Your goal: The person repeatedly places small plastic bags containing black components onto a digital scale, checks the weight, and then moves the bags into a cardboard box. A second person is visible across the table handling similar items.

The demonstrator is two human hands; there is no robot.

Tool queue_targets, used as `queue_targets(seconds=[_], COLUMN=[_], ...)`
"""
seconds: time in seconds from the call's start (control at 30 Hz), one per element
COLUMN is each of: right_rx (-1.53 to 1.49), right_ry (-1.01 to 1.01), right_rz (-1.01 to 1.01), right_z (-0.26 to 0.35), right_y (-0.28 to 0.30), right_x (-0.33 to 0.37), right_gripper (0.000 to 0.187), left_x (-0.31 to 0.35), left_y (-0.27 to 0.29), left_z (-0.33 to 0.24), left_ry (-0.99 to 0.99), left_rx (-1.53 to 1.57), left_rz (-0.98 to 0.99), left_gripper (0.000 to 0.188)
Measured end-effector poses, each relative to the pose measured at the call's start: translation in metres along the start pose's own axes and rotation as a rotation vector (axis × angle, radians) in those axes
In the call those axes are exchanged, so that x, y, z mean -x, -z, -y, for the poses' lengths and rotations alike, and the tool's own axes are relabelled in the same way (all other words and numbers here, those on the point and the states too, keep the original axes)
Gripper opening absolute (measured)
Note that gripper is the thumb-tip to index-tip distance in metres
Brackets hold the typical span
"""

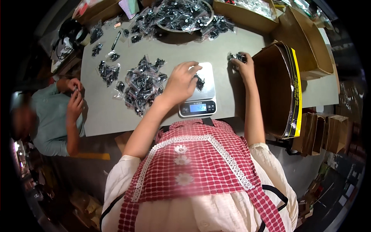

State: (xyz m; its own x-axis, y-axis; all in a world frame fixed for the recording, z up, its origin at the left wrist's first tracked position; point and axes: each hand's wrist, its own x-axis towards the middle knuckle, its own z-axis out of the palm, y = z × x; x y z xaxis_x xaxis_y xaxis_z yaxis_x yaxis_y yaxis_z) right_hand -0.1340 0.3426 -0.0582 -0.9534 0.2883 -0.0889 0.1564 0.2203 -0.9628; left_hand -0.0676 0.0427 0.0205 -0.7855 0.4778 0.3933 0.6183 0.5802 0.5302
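My left hand (181, 82) is over a white digital scale (210, 83) with a metal plate and a lit blue display. Its fingers curl round a small clear bag of black parts (199, 82) on the plate; the exact contact is partly hidden. Farther right, my right hand (245, 65) grips another small bag of black parts (235, 58) above the table, close to an open cardboard box (270, 77). To the left of the scale lies a heap of similar filled bags (143, 86).
A large round basin (184, 29) heaped with bags stands at the back of the grey table (112, 125). Cardboard boxes (305, 46) line the back right. A black marker (116, 40) lies at the back left. At the left edge, a co-worker's hands (75, 92) hold something small.
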Motion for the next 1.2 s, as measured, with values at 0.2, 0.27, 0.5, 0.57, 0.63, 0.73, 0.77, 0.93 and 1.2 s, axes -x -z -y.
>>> queue_targets(seconds=[0.2,0.27,0.5,0.57,0.63,0.73,0.77,0.93,1.2], right_rx=[-0.346,-0.299,-0.249,-0.334,-0.359,0.221,0.462,0.89,0.26], right_ry=[-0.16,-0.075,0.059,-0.042,-0.047,0.178,0.381,0.294,0.016], right_rz=[-0.069,-0.124,0.039,0.225,0.427,0.134,-0.015,-0.093,-0.003], right_z=[0.001,-0.006,0.027,0.062,0.07,0.055,0.035,0.004,0.025], right_y=[0.011,0.013,0.008,-0.008,-0.022,-0.023,-0.016,-0.008,0.0], right_x=[0.052,0.057,0.079,0.098,0.103,0.086,0.073,0.066,0.068], right_gripper=[0.029,0.031,0.038,0.042,0.046,0.049,0.054,0.051,0.041], left_x=[-0.007,-0.007,0.002,0.01,0.016,0.032,0.029,0.024,0.026], left_y=[-0.013,-0.015,-0.02,-0.016,-0.01,0.003,0.018,0.051,0.011], left_z=[-0.004,-0.002,0.015,0.02,0.022,0.041,0.035,0.018,0.014], left_ry=[-0.035,-0.038,0.087,0.219,0.363,0.709,0.86,1.024,0.786], left_rx=[0.0,-0.047,0.026,0.09,0.202,0.703,1.051,1.551,0.819], left_rz=[0.071,0.085,0.124,0.078,-0.018,-0.152,-0.223,-0.285,-0.104], left_gripper=[0.058,0.053,0.023,0.021,0.02,0.016,0.013,0.02,0.021])
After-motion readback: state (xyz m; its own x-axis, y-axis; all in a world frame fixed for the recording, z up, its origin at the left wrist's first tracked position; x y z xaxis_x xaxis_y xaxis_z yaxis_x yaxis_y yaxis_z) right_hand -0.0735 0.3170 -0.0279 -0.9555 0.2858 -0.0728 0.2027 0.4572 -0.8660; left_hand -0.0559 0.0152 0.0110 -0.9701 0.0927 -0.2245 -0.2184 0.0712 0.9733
